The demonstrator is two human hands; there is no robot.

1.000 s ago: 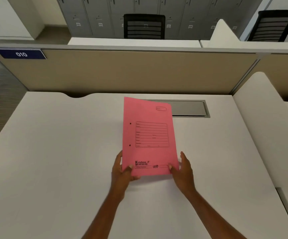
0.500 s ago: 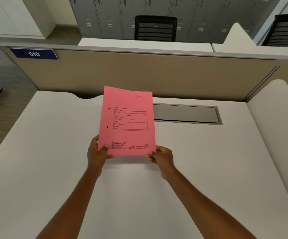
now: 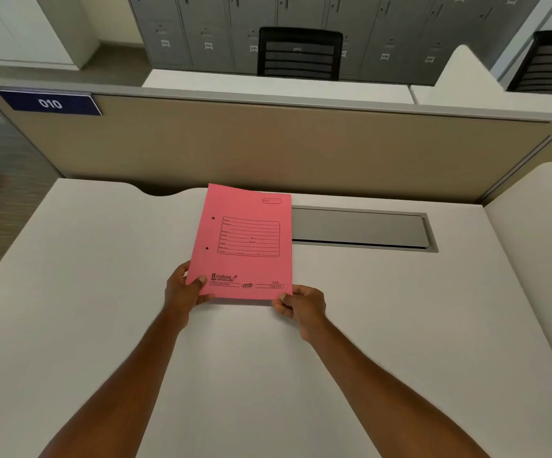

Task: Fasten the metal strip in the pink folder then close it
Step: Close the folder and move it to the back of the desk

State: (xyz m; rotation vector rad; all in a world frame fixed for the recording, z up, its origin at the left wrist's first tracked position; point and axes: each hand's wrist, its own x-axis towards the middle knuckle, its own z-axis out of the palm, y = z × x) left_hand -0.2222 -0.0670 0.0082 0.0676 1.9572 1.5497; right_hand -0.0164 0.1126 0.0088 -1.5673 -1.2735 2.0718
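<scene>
A wide white desk [image 3: 102,292] fills most of the room in front of the person, backed by a tan partition [image 3: 268,150] that carries a blue plate reading 010 [image 3: 49,103]. Beyond the partition stand grey lockers [image 3: 208,28] and a black chair [image 3: 299,52]. Set into the desk near the partition is a grey cable hatch [image 3: 360,229].

The pink folder [image 3: 245,242] is closed, front cover up, with its near edge held up off the desk in both hands and its far end reaching toward the partition; its right edge overlaps the left end of the hatch. Two punched holes show along its left side, and a printed form box sits in the middle of the cover.

The left hand [image 3: 182,289] grips the lower left corner, thumb pressed on the cover, fingers curled beneath. The right hand [image 3: 301,305] pinches the lower right corner, fingers folded tight around the edge.

The metal strip cannot be seen.
</scene>
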